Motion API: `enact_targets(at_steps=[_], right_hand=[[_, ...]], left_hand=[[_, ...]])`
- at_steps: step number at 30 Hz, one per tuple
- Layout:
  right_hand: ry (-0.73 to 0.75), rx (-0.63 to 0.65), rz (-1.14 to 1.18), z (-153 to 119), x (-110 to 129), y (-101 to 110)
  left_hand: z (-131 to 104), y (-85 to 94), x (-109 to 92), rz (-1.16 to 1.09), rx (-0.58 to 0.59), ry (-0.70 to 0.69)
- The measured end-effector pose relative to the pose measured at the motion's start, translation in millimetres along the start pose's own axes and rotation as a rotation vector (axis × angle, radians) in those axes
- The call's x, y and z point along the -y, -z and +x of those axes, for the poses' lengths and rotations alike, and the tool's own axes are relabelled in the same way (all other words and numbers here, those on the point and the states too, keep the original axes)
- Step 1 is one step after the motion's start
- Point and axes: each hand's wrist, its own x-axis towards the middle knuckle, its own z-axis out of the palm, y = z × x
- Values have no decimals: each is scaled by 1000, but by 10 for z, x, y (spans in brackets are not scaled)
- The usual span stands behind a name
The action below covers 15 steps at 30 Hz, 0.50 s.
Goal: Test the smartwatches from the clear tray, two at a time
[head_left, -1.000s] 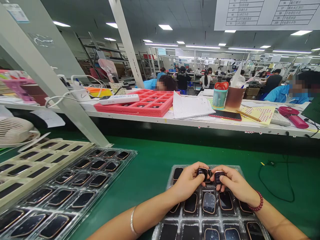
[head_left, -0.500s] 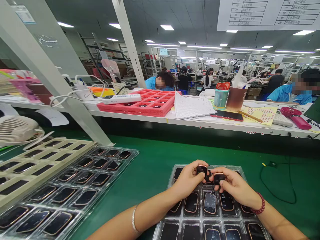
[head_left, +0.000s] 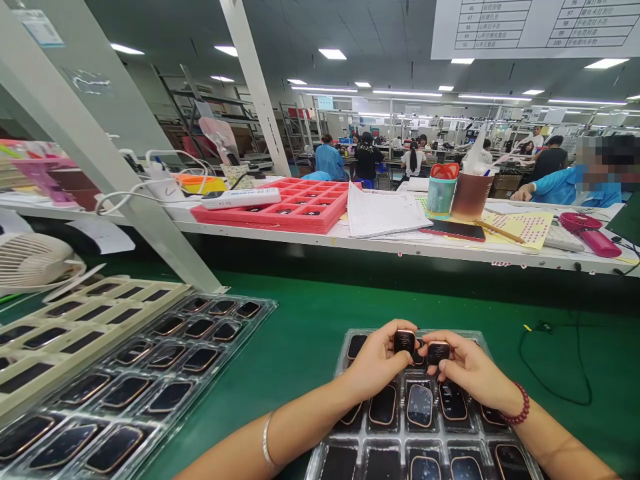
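My left hand point(head_left: 383, 357) is closed on a smartwatch body point(head_left: 404, 341) with a dark, lit screen and a gold-coloured rim. In my right hand point(head_left: 465, 367) is a second smartwatch body point(head_left: 438, 353), pinched between thumb and fingers, its screen showing small text. Both are held side by side, a little apart, above a clear plastic tray point(head_left: 403, 437). Several more watch bodies lie in that tray's pockets, among them one with a hazy screen point(head_left: 420, 405) and one with lit text point(head_left: 453, 401). My hands hide part of the back row.
To the left, another clear tray point(head_left: 210, 383) of watch bodies lies beside a cream tray point(head_left: 173, 293). A white fan point(head_left: 35, 260) stands behind them. The shelf point(head_left: 310, 248) bears a red foam tray point(head_left: 270, 223), papers point(head_left: 385, 212) and cups. A black cable point(head_left: 585, 373) lies at right.
My left thumb has slid down off the watch screen, leaving more of its face uncovered. Both watches stay nearly in place. In the background, a person in blue has bent lower behind the shelf.
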Motion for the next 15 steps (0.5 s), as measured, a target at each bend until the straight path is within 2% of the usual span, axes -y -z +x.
enact_targets(at_steps=[6, 15], right_hand=[[-24, -40, 7, 17, -16, 20], [-15, -5, -4, 5, -18, 20]], left_hand=[[-12, 7, -5, 56, 20, 1], [2, 29, 32, 75, -12, -21]])
